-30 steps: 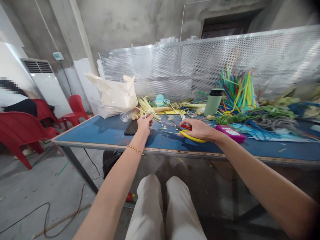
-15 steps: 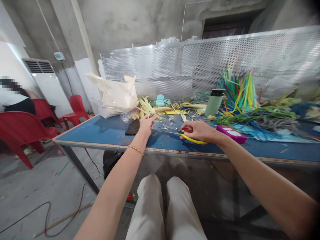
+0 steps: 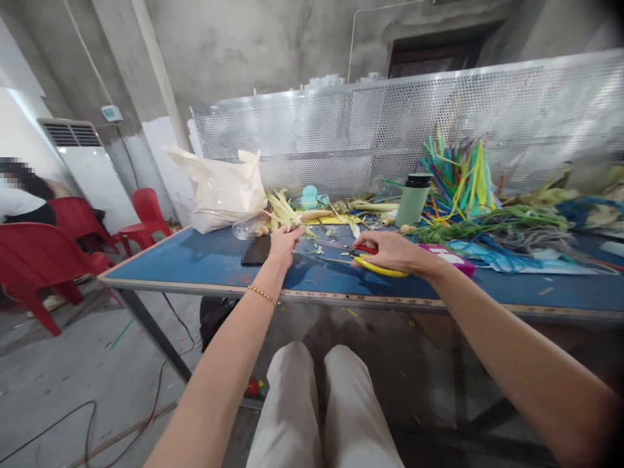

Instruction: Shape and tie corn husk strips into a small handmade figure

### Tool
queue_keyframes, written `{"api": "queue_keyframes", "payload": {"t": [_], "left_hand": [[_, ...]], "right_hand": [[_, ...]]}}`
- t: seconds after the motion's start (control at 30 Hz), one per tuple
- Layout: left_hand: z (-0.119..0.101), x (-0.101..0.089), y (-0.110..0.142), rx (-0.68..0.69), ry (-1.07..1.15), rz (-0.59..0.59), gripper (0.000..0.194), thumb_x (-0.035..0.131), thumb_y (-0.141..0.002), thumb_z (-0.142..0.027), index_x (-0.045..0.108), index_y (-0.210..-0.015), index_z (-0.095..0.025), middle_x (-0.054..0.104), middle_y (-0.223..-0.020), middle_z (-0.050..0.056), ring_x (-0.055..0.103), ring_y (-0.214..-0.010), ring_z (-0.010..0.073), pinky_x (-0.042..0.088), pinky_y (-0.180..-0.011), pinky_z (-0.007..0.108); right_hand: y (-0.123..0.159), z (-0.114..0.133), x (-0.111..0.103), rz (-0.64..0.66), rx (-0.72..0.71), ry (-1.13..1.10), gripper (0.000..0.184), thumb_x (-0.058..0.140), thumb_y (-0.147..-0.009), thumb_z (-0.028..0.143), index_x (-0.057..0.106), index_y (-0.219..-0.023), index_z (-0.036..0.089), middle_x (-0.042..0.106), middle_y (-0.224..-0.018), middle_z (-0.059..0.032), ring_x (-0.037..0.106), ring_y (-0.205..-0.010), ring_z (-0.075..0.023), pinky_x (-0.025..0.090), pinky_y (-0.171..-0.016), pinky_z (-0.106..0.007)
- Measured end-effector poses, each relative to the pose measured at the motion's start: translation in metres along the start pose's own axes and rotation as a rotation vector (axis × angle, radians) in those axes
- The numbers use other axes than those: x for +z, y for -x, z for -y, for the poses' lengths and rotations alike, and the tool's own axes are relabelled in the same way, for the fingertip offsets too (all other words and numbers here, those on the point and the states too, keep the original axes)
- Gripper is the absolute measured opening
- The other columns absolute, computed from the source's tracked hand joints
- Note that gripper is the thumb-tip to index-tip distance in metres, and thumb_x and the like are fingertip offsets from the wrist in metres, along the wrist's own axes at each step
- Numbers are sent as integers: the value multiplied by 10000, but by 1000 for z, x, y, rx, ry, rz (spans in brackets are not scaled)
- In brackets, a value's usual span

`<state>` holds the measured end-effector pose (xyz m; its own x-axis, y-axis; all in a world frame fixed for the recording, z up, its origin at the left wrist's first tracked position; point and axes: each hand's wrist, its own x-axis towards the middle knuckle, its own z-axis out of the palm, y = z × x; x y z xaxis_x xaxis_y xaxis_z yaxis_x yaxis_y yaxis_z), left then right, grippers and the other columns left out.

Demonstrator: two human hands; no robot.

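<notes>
My right hand is closed on the yellow and red handles of a pair of scissors, whose blades lie low over the blue table and point left. My left hand, a bead bracelet on its wrist, pinches a thin pale strip of corn husk at the edge of a husk pile. A dark phone lies just left of that hand. The scissor tips reach toward the strip.
A white plastic bag, a green flask, a bundle of coloured strips and a magenta box stand along a perforated metal screen. Red chairs and another person are at the left. Cables cross the floor.
Both hands have stayed nearly in place; the left fingers shifted slightly on the husk strip. The view moved a little.
</notes>
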<state>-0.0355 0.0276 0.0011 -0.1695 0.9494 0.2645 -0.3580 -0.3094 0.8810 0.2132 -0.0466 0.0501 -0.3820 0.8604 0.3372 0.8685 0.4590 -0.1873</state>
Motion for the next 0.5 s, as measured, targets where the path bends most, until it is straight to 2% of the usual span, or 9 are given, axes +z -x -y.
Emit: {"api": "queue_keyframes", "payload": {"t": [0.17,0.27,0.37,0.5], "left_hand": [[0,0,0,-13,36,8,510,941,-468,-305,461,-575,-169,419,-475,-74,375,-441,33,222,-416,191],[-2,-1,0,-62,70,20,484,933,-479,-263,477,-608,-165,452,-495,-70,395,-442,35,227,-422,193],[-6,-1,1,-140,107,17,367,881,-561,-217,536,-673,-155,496,-522,-56,428,-450,47,252,-434,196],[-11,1,2,-190,115,72,210,786,-638,-175,596,-720,-142,511,-537,-42,430,-448,55,248,-437,205]], "right_hand": [[-3,-2,9,-50,-23,-17,479,715,-681,591,730,-943,190,630,-705,-13,546,-638,-166,353,-603,-265],[-1,-3,8,-32,-30,-14,467,717,-682,594,739,-913,189,622,-669,-10,550,-629,-166,337,-592,-265],[2,-5,6,-11,-6,14,466,712,-685,599,745,-905,190,644,-685,-23,570,-641,-177,347,-595,-270],[8,-9,1,-92,52,27,503,675,-727,597,722,-1029,197,692,-799,-47,601,-688,-200,389,-621,-282]]}}
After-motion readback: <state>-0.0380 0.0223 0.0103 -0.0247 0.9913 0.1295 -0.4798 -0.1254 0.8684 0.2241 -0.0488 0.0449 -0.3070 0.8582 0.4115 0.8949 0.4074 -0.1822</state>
